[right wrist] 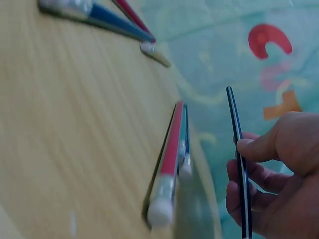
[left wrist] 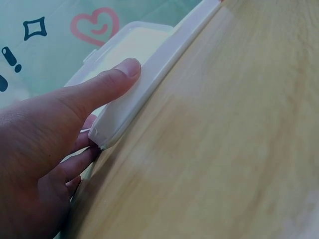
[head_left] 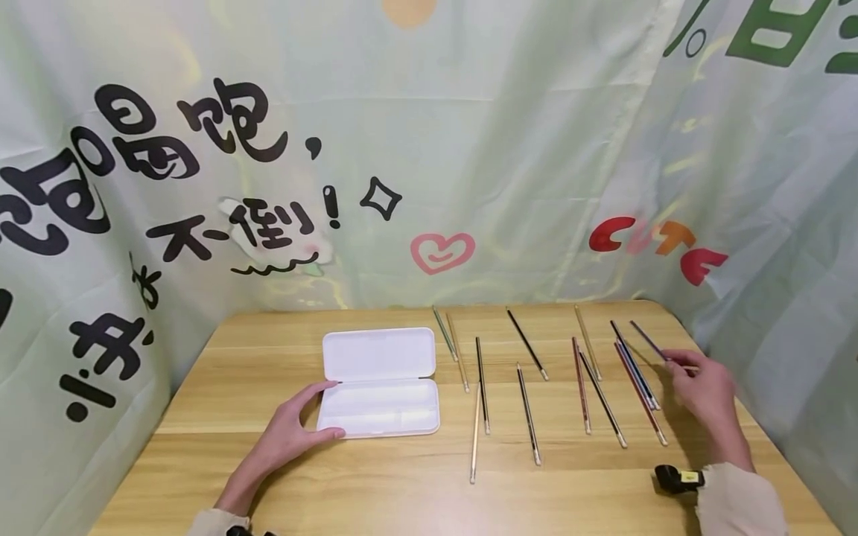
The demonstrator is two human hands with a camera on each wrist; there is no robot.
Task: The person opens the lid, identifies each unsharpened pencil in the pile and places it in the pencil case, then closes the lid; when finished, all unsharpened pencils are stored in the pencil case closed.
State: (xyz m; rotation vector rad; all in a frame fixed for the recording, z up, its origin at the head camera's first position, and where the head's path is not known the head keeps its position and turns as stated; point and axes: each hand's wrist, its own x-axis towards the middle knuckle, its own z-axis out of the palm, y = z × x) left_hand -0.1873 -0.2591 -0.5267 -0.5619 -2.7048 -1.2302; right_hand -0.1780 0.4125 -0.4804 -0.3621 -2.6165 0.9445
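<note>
A white pencil case point(head_left: 378, 356) lies on the wooden table with its lid folded back. My left hand point(head_left: 295, 428) grips the case's left end, the thumb against the front wall point(left wrist: 122, 99) and the fingers round the far side. At the right, my right hand point(head_left: 704, 391) pinches a dark pencil point(right wrist: 234, 117) between thumb and fingers. That pencil slants away to the upper left in the head view and stands nearly upright in the right wrist view. Just left of this hand lie a red pencil point(head_left: 633, 380) and dark pencils beside it, eraser ends toward me.
Several more pencils lie scattered between the case and my right hand, among them a black pencil point(head_left: 526, 342), a green pencil point(head_left: 442, 331) and a natural-wood pencil point(head_left: 475, 447). A printed cloth point(head_left: 523, 164) hangs behind the table point(head_left: 402, 491) and at its sides.
</note>
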